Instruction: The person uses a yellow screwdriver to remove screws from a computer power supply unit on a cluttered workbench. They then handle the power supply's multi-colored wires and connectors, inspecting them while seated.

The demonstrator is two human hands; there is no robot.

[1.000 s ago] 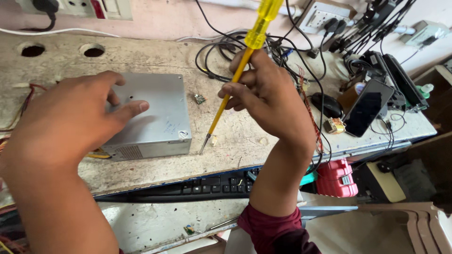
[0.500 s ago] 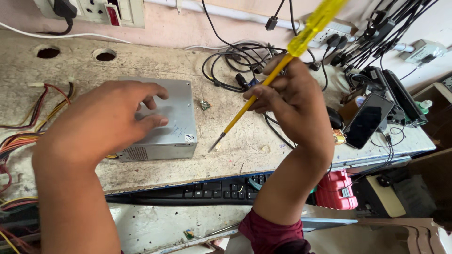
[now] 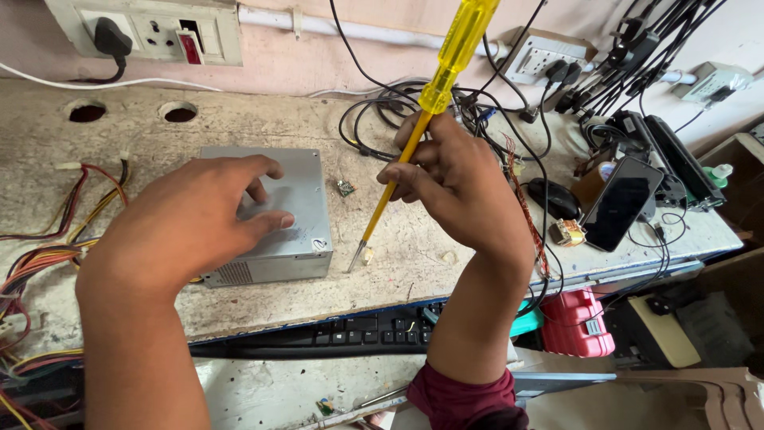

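My left hand lies palm down on a grey metal power supply box, fingers spread across its top. My right hand grips a long screwdriver with a yellow handle; its shaft slants down to the left. The tip hovers at the bench surface just right of the box's near right corner. A small pale bit lies beside the tip. Coloured wires run out from the box's left side.
The worn bench has two round holes at the back left. A wall socket plate, tangled black cables, a phone, a black mouse, a keyboard below, and a red tool surround me.
The view has shifted a little; the screwdriver has swung more upright and its tip has moved closer to the box's near right corner. My left hand stays on the box.
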